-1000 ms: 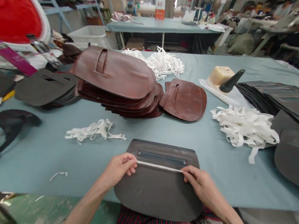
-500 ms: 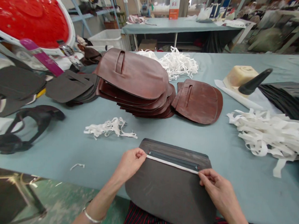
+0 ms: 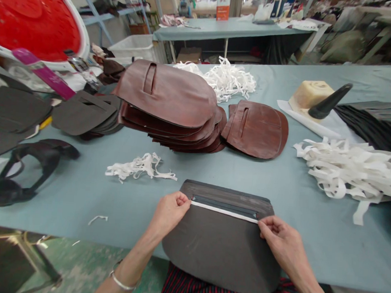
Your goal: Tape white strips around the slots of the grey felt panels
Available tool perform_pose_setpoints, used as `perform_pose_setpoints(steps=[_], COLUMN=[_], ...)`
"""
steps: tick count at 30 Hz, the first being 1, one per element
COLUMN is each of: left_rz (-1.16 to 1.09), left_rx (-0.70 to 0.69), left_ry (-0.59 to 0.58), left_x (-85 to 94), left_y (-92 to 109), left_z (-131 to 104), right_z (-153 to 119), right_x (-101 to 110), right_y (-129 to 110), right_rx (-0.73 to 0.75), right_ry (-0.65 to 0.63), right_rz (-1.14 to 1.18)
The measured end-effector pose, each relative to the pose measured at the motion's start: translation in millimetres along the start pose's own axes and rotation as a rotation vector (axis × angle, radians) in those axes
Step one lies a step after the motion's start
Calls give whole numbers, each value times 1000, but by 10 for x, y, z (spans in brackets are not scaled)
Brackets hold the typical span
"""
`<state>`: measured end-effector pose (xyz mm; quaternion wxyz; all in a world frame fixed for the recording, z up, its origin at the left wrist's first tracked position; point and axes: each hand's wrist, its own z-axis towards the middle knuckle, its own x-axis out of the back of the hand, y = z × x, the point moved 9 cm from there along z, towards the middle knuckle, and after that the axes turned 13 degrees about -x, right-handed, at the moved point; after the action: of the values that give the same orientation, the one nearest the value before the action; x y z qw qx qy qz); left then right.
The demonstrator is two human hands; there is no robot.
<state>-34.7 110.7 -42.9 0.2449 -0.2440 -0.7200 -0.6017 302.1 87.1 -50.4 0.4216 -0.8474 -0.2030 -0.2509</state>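
A dark grey, round-cornered leather panel (image 3: 221,251) lies at the table's front edge and overhangs toward my lap. Near its far side is a long narrow slot (image 3: 224,207). A thin white tape strip (image 3: 224,211) runs taut along the slot's near edge. My left hand (image 3: 171,211) pinches the strip's left end between thumb and fingertips. At the right end, my right hand (image 3: 281,237) pinches it the same way. Both hands rest close to the panel's surface.
Brown leather panels (image 3: 172,91) are stacked behind, with a smaller brown pile (image 3: 259,128) beside them. White strips lie in a heap (image 3: 351,168) at right and a small bunch (image 3: 140,167) at left. A black-handled tool (image 3: 330,102) leans on a pale block (image 3: 311,94).
The view has shifted slightly, so the table's contents sit a little further left. Both hands keep their pinch on the strip, with no clear movement against the panel.
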Motion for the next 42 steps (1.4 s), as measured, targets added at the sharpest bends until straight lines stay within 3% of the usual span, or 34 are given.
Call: perform_pose_setpoints(steps=[10, 17, 22, 28, 36, 42], left_rz=[238, 504, 681, 946, 971, 888], left_rx=[-29, -562, -741, -742, -676, -733], left_ry=[29, 275, 158, -18, -11, -53], left_x=[23, -112, -296, -493, -549, -766], left_y=[130, 505, 607, 685, 766, 969], left_z=[-51, -343, -549, -631, -618, -627], right_z=[-3, -46, -54, -45, -34, -124], right_x=[25, 89, 96, 105, 138, 125], right_y=[-18, -82, -77, -65, -118, -259], right_rx=[32, 62, 56, 30, -1, 76], right_ry=[37, 99, 104, 151, 205, 328], right_rz=[14, 56, 87, 56, -64, -362])
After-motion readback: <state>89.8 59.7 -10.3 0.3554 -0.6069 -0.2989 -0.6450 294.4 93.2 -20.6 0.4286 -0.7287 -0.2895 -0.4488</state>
